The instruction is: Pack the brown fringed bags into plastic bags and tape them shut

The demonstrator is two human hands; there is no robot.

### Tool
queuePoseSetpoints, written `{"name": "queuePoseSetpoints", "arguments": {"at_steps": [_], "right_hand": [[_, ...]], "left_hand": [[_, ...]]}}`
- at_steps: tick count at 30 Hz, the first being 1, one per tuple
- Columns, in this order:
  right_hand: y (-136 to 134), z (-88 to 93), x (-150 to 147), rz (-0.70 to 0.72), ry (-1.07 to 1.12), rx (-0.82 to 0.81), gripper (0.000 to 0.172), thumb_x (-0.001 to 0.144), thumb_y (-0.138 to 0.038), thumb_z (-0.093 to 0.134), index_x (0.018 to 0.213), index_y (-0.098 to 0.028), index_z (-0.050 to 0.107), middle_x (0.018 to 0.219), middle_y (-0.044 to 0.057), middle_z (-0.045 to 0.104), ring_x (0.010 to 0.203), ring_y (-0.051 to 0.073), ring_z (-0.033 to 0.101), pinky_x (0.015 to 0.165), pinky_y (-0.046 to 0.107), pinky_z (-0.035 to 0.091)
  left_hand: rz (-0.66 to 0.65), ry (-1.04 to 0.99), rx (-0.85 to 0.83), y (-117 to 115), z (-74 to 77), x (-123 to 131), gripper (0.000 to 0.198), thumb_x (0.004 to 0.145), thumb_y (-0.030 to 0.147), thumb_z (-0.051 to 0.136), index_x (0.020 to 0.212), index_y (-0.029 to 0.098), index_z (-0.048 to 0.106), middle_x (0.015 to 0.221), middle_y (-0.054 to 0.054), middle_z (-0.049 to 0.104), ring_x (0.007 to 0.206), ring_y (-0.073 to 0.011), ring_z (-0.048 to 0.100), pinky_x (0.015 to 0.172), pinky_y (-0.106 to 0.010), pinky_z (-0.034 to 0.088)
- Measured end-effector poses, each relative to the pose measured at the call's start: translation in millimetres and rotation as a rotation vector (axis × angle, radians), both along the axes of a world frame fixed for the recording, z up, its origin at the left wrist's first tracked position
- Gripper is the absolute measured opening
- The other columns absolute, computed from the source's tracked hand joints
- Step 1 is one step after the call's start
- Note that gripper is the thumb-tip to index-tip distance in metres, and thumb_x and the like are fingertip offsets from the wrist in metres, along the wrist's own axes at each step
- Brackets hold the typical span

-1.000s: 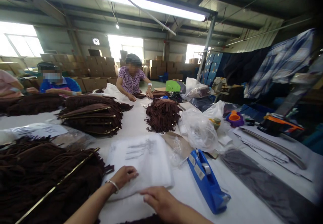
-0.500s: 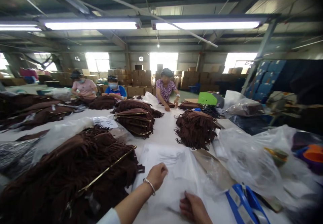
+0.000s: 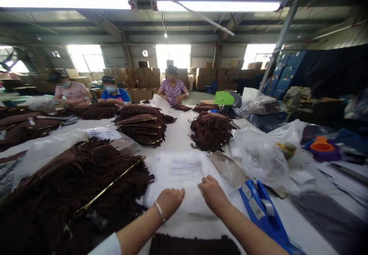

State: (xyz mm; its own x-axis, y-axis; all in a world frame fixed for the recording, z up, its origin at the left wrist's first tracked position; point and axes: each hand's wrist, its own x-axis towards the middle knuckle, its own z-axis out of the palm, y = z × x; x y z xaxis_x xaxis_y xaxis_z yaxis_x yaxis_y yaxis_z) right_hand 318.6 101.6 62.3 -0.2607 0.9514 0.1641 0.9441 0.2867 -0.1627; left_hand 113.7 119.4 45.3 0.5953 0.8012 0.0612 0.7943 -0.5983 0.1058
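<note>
My left hand (image 3: 170,201), a thin bracelet on its wrist, rests knuckles-up on the near edge of a stack of clear plastic bags (image 3: 180,174) lying flat on the white table (image 3: 178,132); its fingers are curled under. My right hand (image 3: 212,194) lies on the same stack a little to the right, its fingertips pressing down on the top bag. A dark brown fringed piece (image 3: 195,245) lies at the table edge just below both hands. Left of the hands sits a large heap of brown fringed bags with gold zips (image 3: 77,186).
A blue tape dispenser (image 3: 263,213) lies right of my right hand, beside crumpled clear plastic (image 3: 260,157). More brown fringed piles (image 3: 211,130) sit farther along the table. Three masked co-workers (image 3: 174,88) work at the far end. Cardboard boxes line the back wall.
The view swung left and then steadied. My right hand moved up from the near edge onto the middle of the plastic bag stack; my left hand stayed at its near edge.
</note>
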Motion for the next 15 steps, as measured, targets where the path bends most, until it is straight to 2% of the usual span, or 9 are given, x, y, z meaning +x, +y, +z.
{"name": "queuePoseSetpoints", "arguments": {"at_steps": [2, 4, 6, 8, 10, 12, 14, 15], "right_hand": [[-11.4, -2.2, 11.8, -0.043, 0.017, -0.008, 0.025, 0.078, -0.003, 0.05, 0.081, -0.017, 0.071, 0.085, 0.009, 0.063, 0.092, 0.024, 0.052, 0.083, 0.033, 0.039], [-29.4, -5.0, 28.4, -0.121, 0.049, 0.011, 0.029, 0.079, -0.006, 0.049, 0.095, -0.016, 0.07, 0.09, 0.01, 0.062, 0.097, 0.026, 0.05, 0.087, 0.036, 0.038], [-51.0, -13.0, 46.6, -0.21, 0.137, 0.072, 0.033, 0.081, -0.01, 0.048, 0.106, -0.017, 0.068, 0.092, 0.009, 0.061, 0.099, 0.026, 0.05, 0.09, 0.037, 0.038], [-73.3, -27.0, 61.0, -0.31, 0.31, 0.138, 0.034, 0.083, -0.016, 0.047, 0.111, -0.02, 0.066, 0.09, 0.007, 0.06, 0.094, 0.024, 0.053, 0.087, 0.037, 0.041], [-91.0, -43.5, 67.3, -0.453, 0.587, 0.139, 0.033, 0.084, -0.025, 0.05, 0.114, -0.023, 0.064, 0.086, 0.004, 0.059, 0.08, 0.02, 0.056, 0.076, 0.034, 0.046], [-99.9, -58.4, 66.0, -0.612, 0.987, 0.07, 0.041, 0.082, -0.032, 0.054, 0.122, -0.027, 0.058, 0.086, 0.001, 0.059, 0.062, 0.015, 0.055, 0.059, 0.029, 0.048], [-100.5, -69.4, 61.4, -0.672, 1.444, -0.048, 0.054, 0.077, -0.031, 0.059, 0.13, -0.032, 0.048, 0.097, -0.001, 0.062, 0.061, 0.012, 0.059, 0.054, 0.025, 0.049], [-99.6, -73.5, 59.6, -0.654, 1.646, -0.114, 0.059, 0.076, -0.03, 0.061, 0.132, -0.034, 0.045, 0.104, -0.002, 0.062, 0.068, 0.013, 0.063, 0.058, 0.025, 0.053]], "left_hand": [[0.108, 0.0, -0.031, 4.7, 5.4, -19.9, 0.016, 0.082, 0.004, 0.048, 0.078, 0.012, 0.061, 0.069, -0.011, 0.066, 0.068, -0.0223, 0.066, 0.066, -0.033, 0.051], [0.233, -0.036, -0.052, 3.6, 9.5, -42.9, 0.022, 0.082, 0.003, 0.042, 0.084, 0.011, 0.062, 0.078, -0.014, 0.067, 0.078, -0.0247, 0.066, 0.071, -0.036, 0.05], [0.366, -0.105, -0.073, -7.4, 9.5, -63.6, 0.026, 0.083, 0.007, 0.04, 0.093, 0.012, 0.063, 0.089, -0.017, 0.066, 0.088, -0.0274, 0.064, 0.076, -0.039, 0.048], [0.496, -0.21, -0.113, -26.5, 3.4, -77.7, 0.029, 0.085, 0.013, 0.039, 0.101, 0.013, 0.062, 0.096, -0.018, 0.066, 0.092, -0.0291, 0.063, 0.076, -0.038, 0.048], [0.6, -0.354, -0.2, -46.3, -8.4, -83.8, 0.034, 0.085, 0.018, 0.039, 0.11, 0.013, 0.061, 0.091, -0.016, 0.067, 0.085, -0.0279, 0.065, 0.07, -0.034, 0.049], [0.655, -0.525, -0.347, -59.2, -22.5, -81.8, 0.04, 0.085, 0.021, 0.038, 0.119, 0.01, 0.056, 0.077, -0.012, 0.068, 0.068, -0.0241, 0.066, 0.057, -0.029, 0.048], [0.65, -0.706, -0.528, -61.3, -34.7, -72.9, 0.043, 0.087, 0.023, 0.035, 0.124, 0.007, 0.052, 0.07, -0.009, 0.068, 0.058, -0.0201, 0.065, 0.049, -0.025, 0.047], [0.627, -0.794, -0.615, -58.3, -39.7, -66.8, 0.043, 0.089, 0.024, 0.034, 0.125, 0.007, 0.051, 0.074, -0.01, 0.069, 0.061, -0.0185, 0.065, 0.051, -0.024, 0.049]]}}
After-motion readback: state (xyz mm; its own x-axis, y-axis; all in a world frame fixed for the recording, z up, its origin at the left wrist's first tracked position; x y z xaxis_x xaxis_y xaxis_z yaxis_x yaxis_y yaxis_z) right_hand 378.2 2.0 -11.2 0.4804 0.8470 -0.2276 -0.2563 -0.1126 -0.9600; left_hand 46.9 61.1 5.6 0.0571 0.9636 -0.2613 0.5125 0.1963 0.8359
